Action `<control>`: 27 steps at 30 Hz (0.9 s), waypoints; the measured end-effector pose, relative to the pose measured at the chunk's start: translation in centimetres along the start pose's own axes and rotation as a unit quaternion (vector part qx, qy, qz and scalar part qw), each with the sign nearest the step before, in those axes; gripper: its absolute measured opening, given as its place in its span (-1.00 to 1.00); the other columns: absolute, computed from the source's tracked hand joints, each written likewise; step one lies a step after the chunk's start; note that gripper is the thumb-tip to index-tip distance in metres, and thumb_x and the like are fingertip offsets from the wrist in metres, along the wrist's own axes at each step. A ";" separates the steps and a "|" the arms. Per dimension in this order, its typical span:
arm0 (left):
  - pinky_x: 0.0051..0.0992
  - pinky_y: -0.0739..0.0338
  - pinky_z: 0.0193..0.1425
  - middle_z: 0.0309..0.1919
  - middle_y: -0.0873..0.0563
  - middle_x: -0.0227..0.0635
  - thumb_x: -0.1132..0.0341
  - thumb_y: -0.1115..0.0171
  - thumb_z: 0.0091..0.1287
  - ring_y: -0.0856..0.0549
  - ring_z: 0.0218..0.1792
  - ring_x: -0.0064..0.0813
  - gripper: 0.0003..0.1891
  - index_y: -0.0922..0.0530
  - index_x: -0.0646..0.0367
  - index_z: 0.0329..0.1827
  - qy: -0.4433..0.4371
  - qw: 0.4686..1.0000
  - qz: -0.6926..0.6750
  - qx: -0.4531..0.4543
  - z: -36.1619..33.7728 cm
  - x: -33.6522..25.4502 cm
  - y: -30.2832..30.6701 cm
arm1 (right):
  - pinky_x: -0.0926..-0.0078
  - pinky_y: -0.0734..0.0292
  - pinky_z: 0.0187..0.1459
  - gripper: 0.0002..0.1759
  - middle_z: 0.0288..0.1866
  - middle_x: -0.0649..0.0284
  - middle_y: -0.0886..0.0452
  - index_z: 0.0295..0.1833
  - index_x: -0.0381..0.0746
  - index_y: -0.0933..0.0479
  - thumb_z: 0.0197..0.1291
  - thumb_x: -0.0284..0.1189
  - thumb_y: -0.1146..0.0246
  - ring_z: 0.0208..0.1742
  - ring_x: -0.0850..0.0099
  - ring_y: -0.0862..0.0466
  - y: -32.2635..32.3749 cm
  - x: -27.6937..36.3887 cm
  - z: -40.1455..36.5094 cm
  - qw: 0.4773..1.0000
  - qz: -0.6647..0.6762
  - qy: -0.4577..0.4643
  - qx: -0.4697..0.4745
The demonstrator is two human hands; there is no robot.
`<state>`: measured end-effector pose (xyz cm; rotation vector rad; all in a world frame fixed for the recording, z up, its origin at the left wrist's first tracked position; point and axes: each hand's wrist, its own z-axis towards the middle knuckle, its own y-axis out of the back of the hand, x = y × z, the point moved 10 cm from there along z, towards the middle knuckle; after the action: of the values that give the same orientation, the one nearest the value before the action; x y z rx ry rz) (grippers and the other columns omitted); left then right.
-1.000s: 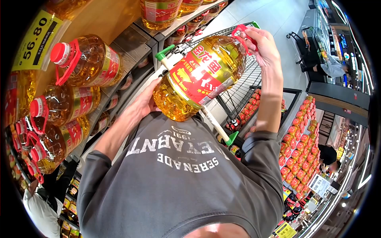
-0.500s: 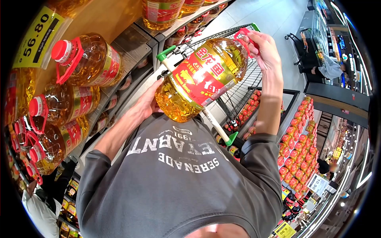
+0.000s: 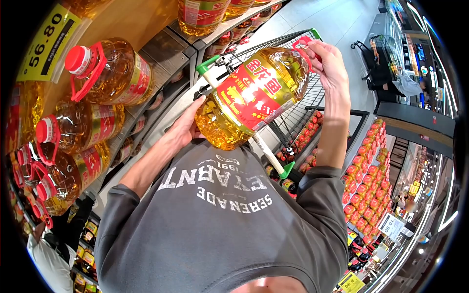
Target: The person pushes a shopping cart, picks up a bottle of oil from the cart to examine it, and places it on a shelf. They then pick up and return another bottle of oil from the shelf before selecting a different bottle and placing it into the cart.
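A large bottle of cooking oil (image 3: 254,95) with a red and gold label hangs tilted in front of my chest. My right hand (image 3: 326,61) has its fingers curled round the red handle (image 3: 304,51) at the bottle's neck. Low on the bottle, my left hand (image 3: 188,122) is pressed against the side near the base; most of its fingers are hidden behind the bottle. Beneath the bottle is a shopping cart (image 3: 310,100) with a pale push bar and green end pieces.
On the left, a shelf (image 3: 163,61) carries several similar oil bottles (image 3: 115,71) with red caps. A yellow price tag (image 3: 46,46) reads 56.80. Stacked red-and-yellow packages (image 3: 366,185) stand to the right. At the lower left is a person in a white top (image 3: 51,263).
The bottle and both hands have shifted very slightly right in the view. My grip on the bottle looks the same.
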<state>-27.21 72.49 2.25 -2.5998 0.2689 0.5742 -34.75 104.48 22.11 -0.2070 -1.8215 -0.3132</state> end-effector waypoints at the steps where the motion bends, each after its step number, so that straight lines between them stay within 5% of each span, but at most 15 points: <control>1: -0.33 -0.61 0.01 0.13 -0.69 -0.45 -0.36 0.02 0.37 -0.69 0.06 -0.52 -0.34 -0.50 -0.11 0.31 -0.002 1.000 0.001 0.000 0.0 0.0 0.0 | 0.75 -0.02 -0.64 -0.79 -0.48 0.39 -0.51 -0.11 -0.46 -0.56 0.29 -0.51 -0.15 -0.66 0.77 -0.23 -0.1 0.0 -0.1 1.000 0.000 0.000 -0.001; 4: -0.26 -0.61 0.11 0.22 -0.62 -0.42 -0.30 -0.02 0.40 -0.62 0.21 -0.45 -0.35 -0.38 -0.13 0.41 0.006 1.000 -0.018 0.025 -0.2 0.5 -0.5 | 0.78 0.01 -0.64 -0.78 -0.51 0.46 -0.49 -0.07 -0.45 -0.57 0.30 -0.50 -0.16 -0.65 0.80 -0.22 -0.3 0.0 -0.5 1.000 0.011 -0.005 -0.010; 9: -0.21 -0.58 0.13 0.20 -0.64 -0.44 -0.29 0.01 0.42 -0.64 0.18 -0.43 -0.40 -0.47 -0.10 0.32 0.028 0.999 -0.016 0.016 1.0 2.3 0.6 | 0.79 0.04 -0.61 -0.79 -0.47 0.54 -0.56 -0.10 -0.32 -0.65 0.31 -0.42 -0.22 -0.62 0.86 -0.25 -1.2 1.4 -2.0 0.996 -0.038 0.001 -0.082; 14: -0.09 -0.48 0.26 0.32 -0.56 -0.30 -0.28 0.08 0.44 -0.56 0.28 -0.30 -0.34 -0.42 -0.03 0.41 0.014 0.998 -0.049 0.027 1.4 3.1 0.7 | 0.76 0.13 -0.69 -0.74 -0.59 0.62 -0.36 -0.11 -0.40 -0.63 0.40 -0.39 -0.17 -0.69 0.85 -0.12 -2.7 5.4 -3.9 0.987 -0.089 0.022 -0.128; 24: -0.22 -0.62 0.23 0.29 -0.57 -0.20 -0.23 0.22 0.51 -0.60 0.26 -0.34 -0.32 -0.33 0.09 0.46 -0.101 0.960 -0.256 0.051 -1.4 -2.1 1.1 | 0.69 0.18 -0.67 -0.60 -0.74 0.57 -0.19 -0.34 -0.41 -0.64 0.40 -0.28 -0.19 -0.73 0.77 -0.06 -11.8 15.6 -5.4 0.982 -0.111 0.153 -0.002; 27: -0.13 -0.49 0.37 0.38 -0.49 -0.22 -0.22 0.32 0.54 -0.52 0.35 -0.29 -0.32 -0.23 0.07 0.51 -0.155 0.944 -0.284 0.067 -2.9 -4.7 0.6 | 0.63 0.22 -0.64 -0.60 -0.72 0.55 -0.25 -0.43 -0.37 -0.61 0.37 -0.27 -0.24 -0.73 0.76 -0.06 -15.5 18.1 -5.3 0.974 -0.101 0.198 0.050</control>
<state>-30.57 70.94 6.44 -2.2529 -0.5114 0.7004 -39.41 87.69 39.22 0.1077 -1.4579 -0.3757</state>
